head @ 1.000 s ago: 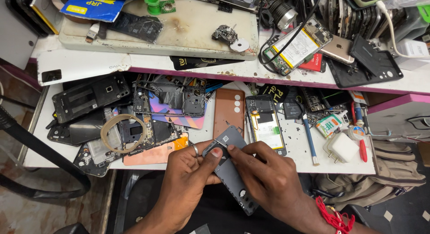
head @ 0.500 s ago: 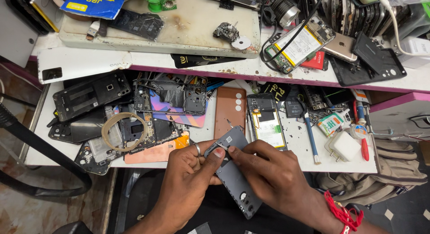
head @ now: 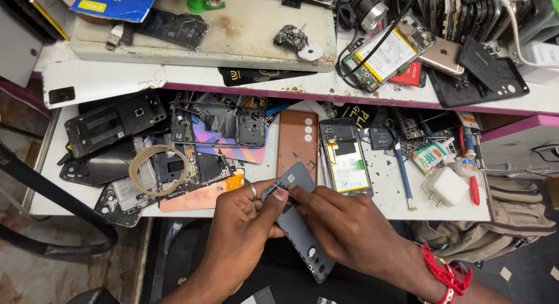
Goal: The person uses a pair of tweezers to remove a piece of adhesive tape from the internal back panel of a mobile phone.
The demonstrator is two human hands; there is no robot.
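Both hands are on a grey phone back cover point(head: 300, 231), held just off the front edge of the white workbench point(head: 384, 202), above the person's lap. The cover sits at a slant, its top corner over the bench edge and its camera-hole end pointing down toward the lap.

The left hand point(head: 241, 234) grips the cover from its left side, fingers curled closed around the edge, with the thumb pressing on the top face near the upper corner. There's a ring on one finger. The right hand point(head: 349, 231) comes in from the cover's right side, fingers bent and pinched down on the same upper part of the cover, fingertips touching the left thumb. A red thread band point(head: 445, 275) is tied round the right wrist.

Taking the grey cover as the reference: just above it lies a brown phone back point(head: 298, 138), flat on the bench. Up and to the right of the cover is an opened phone with its battery showing point(head: 346, 158), and further right a blue-handled tool point(head: 402, 176) and a white charger plug point(head: 447, 186). To the cover's upper left is a pile of black phone frames point(head: 113, 126), a loop of tan tape point(head: 158, 167) and an orange-pink back panel point(head: 198, 196). Well above it all, on the raised shelf, sits a stained cream cutting mat point(head: 233, 36).
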